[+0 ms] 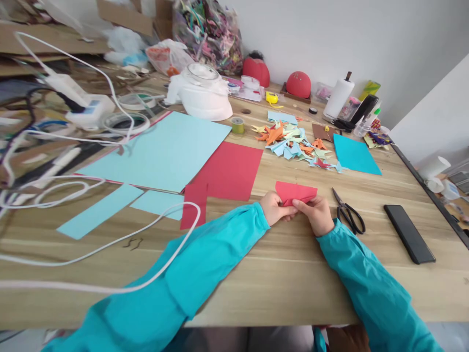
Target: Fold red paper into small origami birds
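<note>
A small folded piece of red paper (296, 189) is held up just above the table. My left hand (275, 209) pinches its lower left part, and my right hand (318, 213) grips its lower right, thumbs close together at the bottom edge. The fingers cover the paper's underside. Black-handled scissors (350, 215) lie just right of my right hand. Left of my hands, a large red sheet (236, 168) rests partly beneath a light blue sheet (161, 146), with a red strip (193, 208) at its corner. Beyond the folded paper lies a pile of colourful folded paper figures (289, 142).
A black phone (408, 233) lies at the right. The turquoise sheet (357, 154) is farther back. Light blue strips (100, 210) and a looping white cable (146, 278) occupy the left; the cable passes over my left sleeve. A tape roll (238, 125) stands near the sheets.
</note>
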`<action>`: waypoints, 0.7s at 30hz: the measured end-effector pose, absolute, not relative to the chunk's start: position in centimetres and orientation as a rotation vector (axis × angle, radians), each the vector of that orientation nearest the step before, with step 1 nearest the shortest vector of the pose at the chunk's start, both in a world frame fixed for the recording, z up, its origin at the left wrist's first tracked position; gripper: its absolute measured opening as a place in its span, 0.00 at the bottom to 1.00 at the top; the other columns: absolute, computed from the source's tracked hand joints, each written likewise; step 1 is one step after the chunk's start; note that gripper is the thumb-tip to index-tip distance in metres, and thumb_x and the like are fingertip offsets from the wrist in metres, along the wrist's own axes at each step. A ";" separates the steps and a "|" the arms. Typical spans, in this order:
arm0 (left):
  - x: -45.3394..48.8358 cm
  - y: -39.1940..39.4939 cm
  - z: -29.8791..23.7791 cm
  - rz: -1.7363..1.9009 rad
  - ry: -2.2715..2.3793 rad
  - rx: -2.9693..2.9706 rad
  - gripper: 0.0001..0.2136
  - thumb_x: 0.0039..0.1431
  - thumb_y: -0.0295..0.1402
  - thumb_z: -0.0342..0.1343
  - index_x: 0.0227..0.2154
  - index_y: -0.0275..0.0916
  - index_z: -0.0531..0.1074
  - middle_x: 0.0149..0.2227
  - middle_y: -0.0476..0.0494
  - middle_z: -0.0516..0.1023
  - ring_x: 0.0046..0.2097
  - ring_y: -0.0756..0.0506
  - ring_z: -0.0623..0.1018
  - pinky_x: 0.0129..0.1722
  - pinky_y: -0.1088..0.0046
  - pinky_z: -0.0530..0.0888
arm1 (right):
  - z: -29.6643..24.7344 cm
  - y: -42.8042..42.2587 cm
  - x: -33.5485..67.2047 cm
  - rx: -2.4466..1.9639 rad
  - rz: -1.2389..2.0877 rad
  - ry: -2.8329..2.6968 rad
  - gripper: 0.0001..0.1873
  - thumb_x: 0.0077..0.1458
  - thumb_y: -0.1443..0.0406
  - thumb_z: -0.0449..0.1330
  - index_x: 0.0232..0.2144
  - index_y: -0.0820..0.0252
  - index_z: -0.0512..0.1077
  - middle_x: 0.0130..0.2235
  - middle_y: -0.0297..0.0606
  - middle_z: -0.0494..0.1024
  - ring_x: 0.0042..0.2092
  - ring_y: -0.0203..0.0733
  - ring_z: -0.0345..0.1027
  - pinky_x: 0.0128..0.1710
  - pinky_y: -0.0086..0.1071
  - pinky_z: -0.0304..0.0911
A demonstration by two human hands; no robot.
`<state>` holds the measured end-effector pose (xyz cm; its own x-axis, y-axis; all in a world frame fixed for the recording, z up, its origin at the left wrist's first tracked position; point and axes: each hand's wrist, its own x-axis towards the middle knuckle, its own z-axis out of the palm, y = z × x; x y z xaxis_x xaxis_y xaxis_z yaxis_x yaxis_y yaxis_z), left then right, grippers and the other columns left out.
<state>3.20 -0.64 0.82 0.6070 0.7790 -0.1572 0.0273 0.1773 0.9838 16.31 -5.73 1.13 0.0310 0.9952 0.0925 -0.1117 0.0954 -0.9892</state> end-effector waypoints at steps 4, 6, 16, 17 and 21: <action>3.1 -0.7 1.0 0.620 0.775 1.252 0.06 0.40 0.24 0.62 0.15 0.31 0.71 0.14 0.50 0.71 0.17 0.54 0.70 0.19 0.79 0.68 | 1.0 -5.9 16.0 -1.021 1.212 -1.113 0.10 0.46 0.60 0.64 0.21 0.61 0.75 0.20 0.35 0.75 0.23 0.38 0.68 0.25 0.33 0.64; 3.1 -0.7 1.0 0.628 0.769 1.262 0.07 0.40 0.24 0.62 0.14 0.31 0.71 0.14 0.50 0.70 0.17 0.54 0.69 0.19 0.79 0.68 | 0.8 -5.8 15.9 -1.019 1.227 -1.072 0.10 0.46 0.60 0.64 0.21 0.61 0.75 0.20 0.34 0.75 0.23 0.38 0.67 0.24 0.32 0.63; 3.2 -0.7 0.8 0.612 0.762 1.259 0.07 0.43 0.30 0.63 0.19 0.30 0.73 0.16 0.48 0.73 0.18 0.53 0.71 0.19 0.79 0.70 | 0.2 -5.6 16.2 -1.176 1.067 -1.049 0.16 0.44 0.55 0.64 0.18 0.62 0.71 0.17 0.30 0.68 0.19 0.30 0.57 0.19 0.26 0.53; 3.2 -0.7 0.8 0.624 0.770 1.245 0.09 0.43 0.31 0.63 0.18 0.30 0.72 0.16 0.48 0.72 0.18 0.53 0.71 0.18 0.79 0.70 | 0.3 -5.6 16.2 -1.215 1.035 -1.078 0.18 0.45 0.54 0.63 0.17 0.62 0.69 0.16 0.30 0.67 0.18 0.29 0.55 0.18 0.26 0.52; 3.2 -0.5 0.8 0.698 0.798 1.217 0.15 0.42 0.37 0.65 0.15 0.31 0.68 0.14 0.50 0.70 0.16 0.54 0.69 0.16 0.80 0.67 | 0.9 -6.0 15.9 -1.334 0.941 -1.258 0.24 0.48 0.50 0.59 0.13 0.61 0.65 0.13 0.29 0.63 0.17 0.29 0.53 0.17 0.26 0.49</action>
<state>3.17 -0.54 0.79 0.5498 0.8210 -0.1538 -0.0430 0.2117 0.9764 15.92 -5.98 0.88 0.1457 0.9838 0.1041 0.1778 0.0775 -0.9810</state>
